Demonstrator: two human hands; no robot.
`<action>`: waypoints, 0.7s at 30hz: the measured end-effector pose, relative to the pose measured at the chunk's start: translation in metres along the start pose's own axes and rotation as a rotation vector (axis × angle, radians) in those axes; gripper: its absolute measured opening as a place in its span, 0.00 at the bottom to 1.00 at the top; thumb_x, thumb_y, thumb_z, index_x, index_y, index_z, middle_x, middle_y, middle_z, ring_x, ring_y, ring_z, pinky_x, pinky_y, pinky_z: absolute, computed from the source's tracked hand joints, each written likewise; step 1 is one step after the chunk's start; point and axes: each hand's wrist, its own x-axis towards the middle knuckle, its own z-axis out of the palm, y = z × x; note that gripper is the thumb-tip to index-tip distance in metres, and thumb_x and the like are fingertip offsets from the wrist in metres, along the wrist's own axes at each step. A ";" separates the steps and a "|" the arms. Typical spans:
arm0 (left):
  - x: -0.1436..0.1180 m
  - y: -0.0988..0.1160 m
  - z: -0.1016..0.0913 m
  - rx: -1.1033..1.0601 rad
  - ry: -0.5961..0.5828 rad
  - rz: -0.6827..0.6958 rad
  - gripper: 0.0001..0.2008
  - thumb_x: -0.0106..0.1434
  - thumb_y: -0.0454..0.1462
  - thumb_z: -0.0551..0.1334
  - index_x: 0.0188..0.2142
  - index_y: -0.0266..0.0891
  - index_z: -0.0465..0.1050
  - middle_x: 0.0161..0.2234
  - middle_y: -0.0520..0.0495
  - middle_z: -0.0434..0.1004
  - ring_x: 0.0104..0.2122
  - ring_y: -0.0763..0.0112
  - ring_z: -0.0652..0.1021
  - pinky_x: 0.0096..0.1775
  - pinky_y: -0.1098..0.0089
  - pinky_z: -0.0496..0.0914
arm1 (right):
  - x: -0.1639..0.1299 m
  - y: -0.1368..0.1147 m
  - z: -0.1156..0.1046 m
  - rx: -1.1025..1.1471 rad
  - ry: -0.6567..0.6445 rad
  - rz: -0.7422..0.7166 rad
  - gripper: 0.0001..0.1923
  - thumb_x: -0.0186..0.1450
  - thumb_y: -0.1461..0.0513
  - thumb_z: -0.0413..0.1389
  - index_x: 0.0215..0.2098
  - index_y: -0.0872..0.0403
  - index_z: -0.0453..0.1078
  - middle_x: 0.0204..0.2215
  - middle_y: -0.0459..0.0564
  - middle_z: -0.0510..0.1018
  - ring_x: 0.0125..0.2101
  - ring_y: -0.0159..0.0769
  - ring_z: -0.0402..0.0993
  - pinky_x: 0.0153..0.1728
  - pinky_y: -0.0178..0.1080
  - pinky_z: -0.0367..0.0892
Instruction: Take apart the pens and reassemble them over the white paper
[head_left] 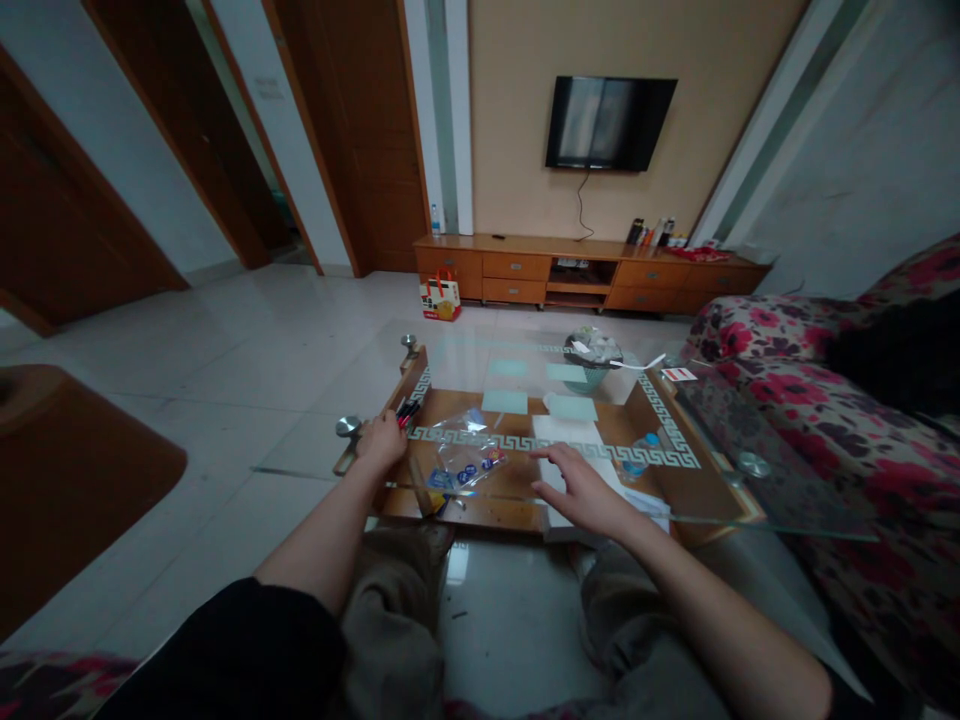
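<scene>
My left hand [381,442] is closed around several pens [407,412], dark with some red, at the left side of the glass coffee table [517,345]. To the right of it a clear plastic bag [459,448] with blue and red printing lies on the glass. My right hand [576,488] is over the table's near part, right of the bag, with its fingers apart and nothing in them. Whether it touches the glass I cannot tell. Below it, a white box [551,530] shows through the glass.
A bottle with a blue cap [640,455] shows under the glass. Toward the far side is a basket [592,350] with a bag in it; a red-and-white card [679,374] lies at the right. A flowered sofa [795,370] stands right, a TV cabinet [517,262] beyond.
</scene>
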 end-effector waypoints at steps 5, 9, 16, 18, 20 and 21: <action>0.002 -0.006 0.007 0.037 0.079 -0.043 0.23 0.67 0.45 0.51 0.53 0.29 0.65 0.50 0.26 0.69 0.51 0.43 0.72 0.48 0.53 0.68 | -0.002 0.004 0.006 -0.069 -0.036 -0.046 0.19 0.65 0.62 0.58 0.54 0.51 0.68 0.49 0.55 0.71 0.52 0.45 0.67 0.55 0.48 0.63; 0.001 -0.006 0.014 0.030 0.130 -0.046 0.24 0.68 0.46 0.49 0.54 0.29 0.64 0.52 0.27 0.65 0.53 0.42 0.69 0.48 0.51 0.66 | 0.002 0.012 0.010 -0.106 -0.065 -0.066 0.19 0.64 0.64 0.59 0.54 0.52 0.68 0.49 0.56 0.71 0.52 0.44 0.67 0.56 0.48 0.62; 0.003 -0.009 0.013 0.003 0.100 -0.011 0.27 0.68 0.49 0.49 0.57 0.32 0.64 0.53 0.29 0.64 0.54 0.43 0.66 0.50 0.52 0.64 | 0.003 0.010 0.008 -0.126 -0.081 -0.101 0.19 0.64 0.63 0.60 0.53 0.53 0.69 0.49 0.56 0.70 0.50 0.44 0.68 0.55 0.47 0.63; 0.005 -0.010 0.012 -0.002 0.089 -0.017 0.28 0.68 0.51 0.49 0.57 0.33 0.65 0.53 0.29 0.64 0.54 0.43 0.66 0.51 0.52 0.64 | 0.003 0.011 0.010 -0.141 -0.099 -0.103 0.16 0.64 0.63 0.60 0.51 0.53 0.71 0.48 0.56 0.71 0.50 0.44 0.68 0.55 0.47 0.64; 0.004 -0.010 0.009 -0.009 0.089 -0.020 0.30 0.68 0.53 0.48 0.59 0.35 0.64 0.53 0.30 0.64 0.54 0.43 0.66 0.51 0.52 0.63 | 0.003 0.014 0.012 -0.153 -0.120 -0.101 0.14 0.64 0.63 0.60 0.49 0.53 0.72 0.48 0.56 0.71 0.50 0.44 0.68 0.54 0.46 0.64; 0.002 -0.009 0.008 -0.014 0.095 -0.016 0.30 0.68 0.53 0.48 0.60 0.37 0.64 0.53 0.30 0.64 0.54 0.43 0.65 0.51 0.51 0.63 | 0.004 0.015 0.013 -0.158 -0.127 -0.102 0.14 0.63 0.63 0.61 0.48 0.53 0.73 0.48 0.56 0.71 0.50 0.44 0.68 0.54 0.46 0.64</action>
